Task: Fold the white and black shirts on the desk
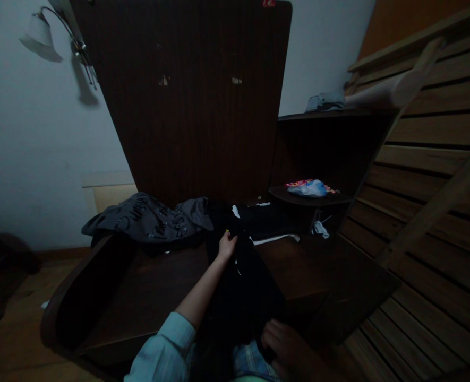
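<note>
My left hand reaches forward over a dark wooden surface and pinches the far part of a black garment that runs back toward my body. My right hand is low in the frame, near my lap, closed on the near end of the same black garment. A grey printed garment lies crumpled just left of my left hand. More dark folded clothes with a white edge lie right of it.
A tall dark wooden board stands against the white wall behind. A small round shelf holds a colourful plastic bag. Wooden slats slope along the right. A wall lamp hangs at top left. The room is dim.
</note>
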`<action>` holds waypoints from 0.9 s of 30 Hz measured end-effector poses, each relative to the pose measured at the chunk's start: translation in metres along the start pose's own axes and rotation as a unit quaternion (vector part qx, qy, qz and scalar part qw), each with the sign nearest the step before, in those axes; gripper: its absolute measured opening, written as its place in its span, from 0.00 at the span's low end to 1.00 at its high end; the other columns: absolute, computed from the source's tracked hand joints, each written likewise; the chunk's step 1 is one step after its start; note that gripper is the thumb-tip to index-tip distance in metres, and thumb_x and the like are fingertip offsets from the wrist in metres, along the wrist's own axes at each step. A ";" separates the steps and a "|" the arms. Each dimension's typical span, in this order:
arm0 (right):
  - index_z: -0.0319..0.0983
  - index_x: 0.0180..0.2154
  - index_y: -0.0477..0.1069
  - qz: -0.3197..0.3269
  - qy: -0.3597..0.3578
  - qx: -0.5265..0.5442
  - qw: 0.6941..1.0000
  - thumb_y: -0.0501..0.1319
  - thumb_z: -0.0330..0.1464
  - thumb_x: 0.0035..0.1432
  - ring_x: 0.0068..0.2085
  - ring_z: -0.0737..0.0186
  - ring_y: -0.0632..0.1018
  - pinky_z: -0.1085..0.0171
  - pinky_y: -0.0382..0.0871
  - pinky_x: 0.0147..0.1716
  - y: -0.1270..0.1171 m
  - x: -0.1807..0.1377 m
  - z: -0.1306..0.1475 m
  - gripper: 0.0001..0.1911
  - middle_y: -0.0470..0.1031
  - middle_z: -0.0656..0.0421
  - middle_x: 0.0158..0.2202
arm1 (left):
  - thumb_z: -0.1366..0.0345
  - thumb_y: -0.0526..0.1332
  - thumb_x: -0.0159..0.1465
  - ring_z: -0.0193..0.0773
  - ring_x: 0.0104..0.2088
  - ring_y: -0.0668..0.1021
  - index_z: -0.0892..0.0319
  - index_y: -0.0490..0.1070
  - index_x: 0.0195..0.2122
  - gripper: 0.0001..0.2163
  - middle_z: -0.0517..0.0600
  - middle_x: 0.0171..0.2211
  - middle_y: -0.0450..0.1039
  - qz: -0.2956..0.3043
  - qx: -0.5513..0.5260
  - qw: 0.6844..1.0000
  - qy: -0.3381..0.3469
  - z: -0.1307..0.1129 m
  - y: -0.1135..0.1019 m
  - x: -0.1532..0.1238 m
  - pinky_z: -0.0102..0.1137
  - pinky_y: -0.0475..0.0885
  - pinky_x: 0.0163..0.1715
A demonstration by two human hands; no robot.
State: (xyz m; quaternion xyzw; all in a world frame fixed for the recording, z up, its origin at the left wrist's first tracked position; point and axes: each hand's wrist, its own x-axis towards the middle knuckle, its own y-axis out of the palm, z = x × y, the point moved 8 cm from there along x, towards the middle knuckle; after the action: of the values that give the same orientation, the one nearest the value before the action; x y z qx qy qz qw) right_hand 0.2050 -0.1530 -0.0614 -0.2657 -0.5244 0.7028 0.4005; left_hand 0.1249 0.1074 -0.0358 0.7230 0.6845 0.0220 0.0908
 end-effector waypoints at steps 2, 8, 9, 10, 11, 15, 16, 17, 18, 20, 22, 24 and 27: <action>0.39 0.36 0.66 0.005 -0.013 0.014 1.000 0.56 0.27 0.45 0.42 0.59 0.68 0.62 0.61 0.44 -0.009 0.001 0.006 0.12 0.70 0.56 0.39 | 0.71 0.65 0.46 0.32 0.26 0.71 0.59 0.61 0.19 0.10 0.41 0.17 0.62 -0.004 0.008 1.000 0.008 -0.002 -0.003 0.003 0.25 0.64 0.29; 0.39 0.32 0.67 -0.124 0.035 0.065 0.989 0.53 0.33 0.54 0.34 0.63 0.71 0.66 0.64 0.35 -0.064 0.004 -0.010 0.06 0.72 0.57 0.31 | 0.65 0.65 0.47 0.29 0.20 0.69 0.60 0.61 0.22 0.11 0.41 0.17 0.64 0.018 -0.014 1.000 0.000 0.002 -0.008 -0.001 0.25 0.64 0.25; 0.39 0.31 0.67 -0.167 0.061 0.075 0.981 0.51 0.33 0.56 0.33 0.64 0.71 0.66 0.64 0.34 -0.076 0.003 -0.022 0.08 0.71 0.57 0.30 | 0.64 0.65 0.47 0.29 0.20 0.69 0.60 0.61 0.23 0.12 0.41 0.17 0.64 0.023 -0.022 0.999 -0.001 0.003 -0.008 -0.002 0.25 0.64 0.24; 0.39 0.29 0.66 -0.208 0.090 0.085 0.970 0.49 0.33 0.56 0.32 0.64 0.72 0.66 0.65 0.33 -0.086 0.002 -0.036 0.09 0.71 0.57 0.28 | 0.63 0.65 0.47 0.28 0.19 0.69 0.60 0.60 0.23 0.12 0.41 0.18 0.64 0.026 -0.030 0.999 0.000 0.004 -0.008 -0.003 0.25 0.64 0.24; 0.39 0.29 0.66 -0.238 0.116 0.097 0.960 0.49 0.33 0.56 0.31 0.64 0.72 0.66 0.65 0.32 -0.093 0.001 -0.050 0.10 0.70 0.57 0.27 | 0.62 0.65 0.46 0.28 0.19 0.69 0.60 0.60 0.23 0.13 0.41 0.18 0.64 0.029 -0.037 0.999 0.002 0.004 -0.009 -0.004 0.24 0.64 0.24; 0.39 0.30 0.65 -0.260 0.177 0.133 0.940 0.53 0.37 0.52 0.27 0.64 0.71 0.66 0.66 0.28 -0.095 0.005 -0.088 0.08 0.70 0.58 0.26 | 0.61 0.67 0.44 0.27 0.19 0.69 0.60 0.60 0.23 0.14 0.39 0.17 0.63 0.032 -0.057 0.998 0.019 0.001 -0.008 -0.006 0.23 0.64 0.24; 0.39 0.29 0.65 -0.252 0.181 0.136 0.941 0.54 0.37 0.50 0.27 0.64 0.71 0.66 0.67 0.27 -0.093 0.007 -0.091 0.08 0.69 0.59 0.26 | 0.61 0.67 0.43 0.27 0.20 0.70 0.60 0.61 0.23 0.14 0.40 0.17 0.64 0.038 -0.059 0.997 0.022 0.000 -0.007 -0.007 0.23 0.64 0.24; 0.39 0.29 0.66 -0.243 0.184 0.134 0.943 0.55 0.37 0.49 0.27 0.64 0.71 0.67 0.66 0.27 -0.090 0.009 -0.093 0.07 0.69 0.59 0.25 | 0.61 0.67 0.43 0.28 0.21 0.71 0.60 0.63 0.24 0.14 0.40 0.18 0.66 0.046 -0.061 0.997 0.024 -0.001 -0.006 -0.009 0.23 0.65 0.25; 0.39 0.28 0.66 -0.234 0.185 0.129 0.946 0.55 0.36 0.49 0.26 0.65 0.71 0.67 0.66 0.27 -0.088 0.011 -0.093 0.07 0.68 0.60 0.24 | 0.60 0.68 0.42 0.29 0.22 0.72 0.61 0.64 0.25 0.15 0.42 0.20 0.68 0.058 -0.062 0.996 0.024 -0.002 -0.003 -0.011 0.24 0.66 0.25; 0.39 0.24 0.65 -0.216 0.187 0.114 0.951 0.54 0.34 0.49 0.25 0.65 0.70 0.67 0.65 0.26 -0.085 0.013 -0.092 0.06 0.66 0.61 0.22 | 0.60 0.68 0.42 0.31 0.24 0.73 0.62 0.67 0.27 0.15 0.45 0.23 0.71 0.085 -0.060 0.994 0.021 -0.004 0.001 -0.015 0.26 0.67 0.27; 0.39 0.21 0.64 -0.201 0.191 0.102 0.955 0.53 0.32 0.48 0.24 0.66 0.69 0.68 0.64 0.25 -0.084 0.016 -0.091 0.07 0.65 0.61 0.21 | 0.60 0.68 0.42 0.32 0.24 0.74 0.62 0.68 0.28 0.15 0.47 0.24 0.72 0.108 -0.054 0.993 0.016 -0.005 0.005 -0.020 0.26 0.68 0.27; 0.39 0.20 0.63 -0.190 0.201 0.101 0.956 0.53 0.30 0.47 0.23 0.67 0.68 0.69 0.62 0.24 -0.084 0.018 -0.092 0.07 0.65 0.62 0.21 | 0.60 0.68 0.42 0.32 0.24 0.74 0.63 0.69 0.28 0.15 0.47 0.24 0.73 0.126 -0.045 0.991 0.011 -0.006 0.007 -0.024 0.26 0.67 0.26; 0.39 0.20 0.63 -0.167 0.216 0.115 0.955 0.53 0.31 0.47 0.23 0.68 0.67 0.69 0.61 0.23 -0.084 0.020 -0.095 0.06 0.64 0.63 0.20 | 0.60 0.67 0.43 0.30 0.20 0.72 0.63 0.70 0.27 0.14 0.45 0.21 0.71 0.150 -0.030 0.988 0.006 -0.007 0.008 -0.027 0.24 0.65 0.22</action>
State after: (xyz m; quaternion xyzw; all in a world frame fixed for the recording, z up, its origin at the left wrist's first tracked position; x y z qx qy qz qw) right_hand 0.2938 -0.0759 -0.0100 -0.2715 -0.3783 0.6072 0.6438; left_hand 0.1299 0.0807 -0.0257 0.8140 0.5682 0.0601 0.1044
